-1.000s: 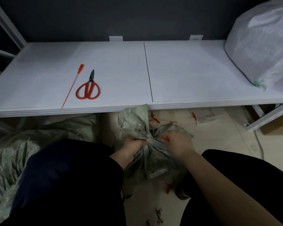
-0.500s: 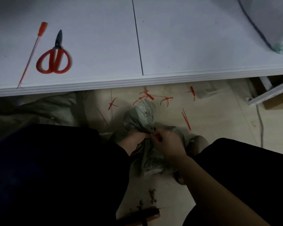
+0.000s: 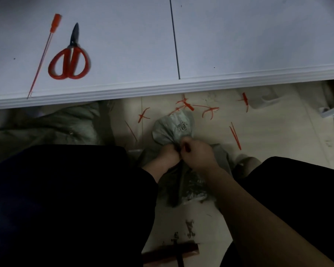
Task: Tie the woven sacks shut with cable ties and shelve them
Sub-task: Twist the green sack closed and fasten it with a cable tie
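sack (image 3: 173,130) – centre frame, on floor (image 3: 268,141) below shelf (image 3: 123,91) edge | left hand (image 3: 167,156) clenches gathered neck | right hand (image 3: 198,154) pinches cable tie (image 3: 187,148) | soft, floppy weave, probably light, slumps easily — grasp at neck

Open across the white shelf board (image 3: 249,39) right of the red scissors (image 3: 68,62) and long cable tie (image 3: 41,56). Below, narrow floor gap between dark-clad knees (image 3: 66,199), filled by the woven sack (image 3: 172,128); cut tie ends (image 3: 209,110) strewn beyond, second sack (image 3: 56,126) crowding left.

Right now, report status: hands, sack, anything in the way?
Left hand grips sack at neck, right hand pinches cable tie. Sack on floor, unshelved. Cut tie scraps nearby.
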